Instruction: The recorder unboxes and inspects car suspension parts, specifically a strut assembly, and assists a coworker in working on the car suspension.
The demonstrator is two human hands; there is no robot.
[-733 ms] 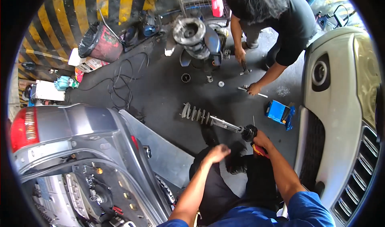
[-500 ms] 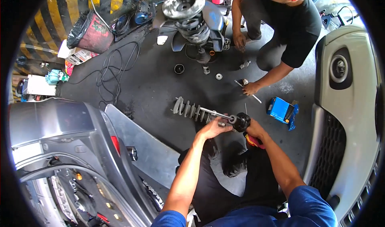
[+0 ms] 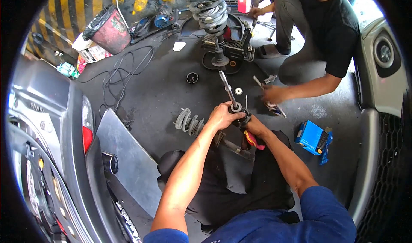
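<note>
My left hand (image 3: 224, 114) is closed around the upper end of a black strut (image 3: 242, 120), whose chrome rod (image 3: 228, 90) points up and away from me. My right hand (image 3: 254, 127) grips the strut's black part just right of and below my left hand. A red-and-yellow item (image 3: 254, 142), too indistinct to name, is at my right hand. Beyond my left forearm a loose grey coil spring (image 3: 189, 123) lies on the floor, near a round metal bar (image 3: 231, 148) running under my hands. A small white washer (image 3: 238, 90) lies beside the rod.
A co-worker (image 3: 322, 37) crouches at upper right, one hand at a metal bar. A spring assembly (image 3: 208, 11) stands ahead. Car bodies flank me (image 3: 51, 114) (image 3: 377, 84). A metal sheet (image 3: 124, 153), blue box (image 3: 311, 135), cables (image 3: 124, 71) and bucket (image 3: 109, 37) lie about.
My left hand has closed on the strut beside my right hand. The rod has swung from pointing left to upright-forward, apart from the loose spring. The co-worker has shifted.
</note>
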